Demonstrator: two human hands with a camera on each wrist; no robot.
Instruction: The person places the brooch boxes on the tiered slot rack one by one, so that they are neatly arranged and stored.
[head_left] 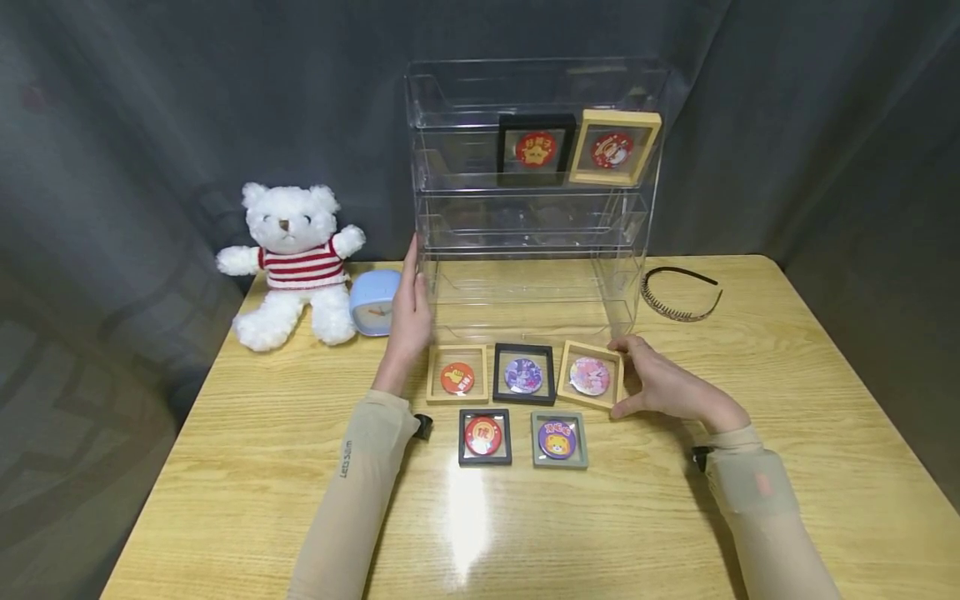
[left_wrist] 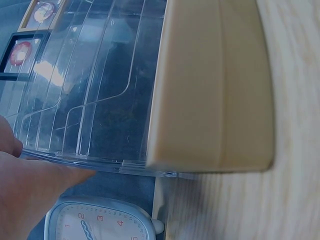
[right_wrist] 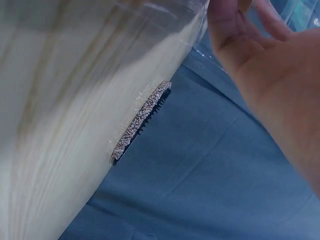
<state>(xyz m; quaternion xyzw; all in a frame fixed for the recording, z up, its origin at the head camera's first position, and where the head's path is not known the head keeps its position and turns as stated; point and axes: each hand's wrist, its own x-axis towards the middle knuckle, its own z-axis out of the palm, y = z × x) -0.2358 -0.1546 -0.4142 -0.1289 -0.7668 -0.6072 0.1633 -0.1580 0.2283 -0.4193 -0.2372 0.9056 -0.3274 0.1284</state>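
Note:
My left hand (head_left: 408, 317) rests along the left side of a clear acrylic display rack (head_left: 525, 192), fingers straight; in the left wrist view the hand (left_wrist: 35, 185) lies by the rack's edge. With thumb and fingers my right hand (head_left: 667, 387) pinches the right side of a light wooden display frame (head_left: 591, 375) holding a pink badge. That frame sits slightly tilted at the right end of a row, beside a black frame with a purple badge (head_left: 522, 377) and a light wooden frame with a thumbs-up badge (head_left: 457, 379). Fingers (right_wrist: 225, 25) show in the right wrist view.
Nearer me lie a black frame with a red badge (head_left: 484, 437) and a grey frame with a bear badge (head_left: 558, 440). Two frames, one black (head_left: 551, 127), stand upper right in the rack. A teddy bear (head_left: 292, 225), blue clock (head_left: 375, 292) and headband (head_left: 675, 314) flank it.

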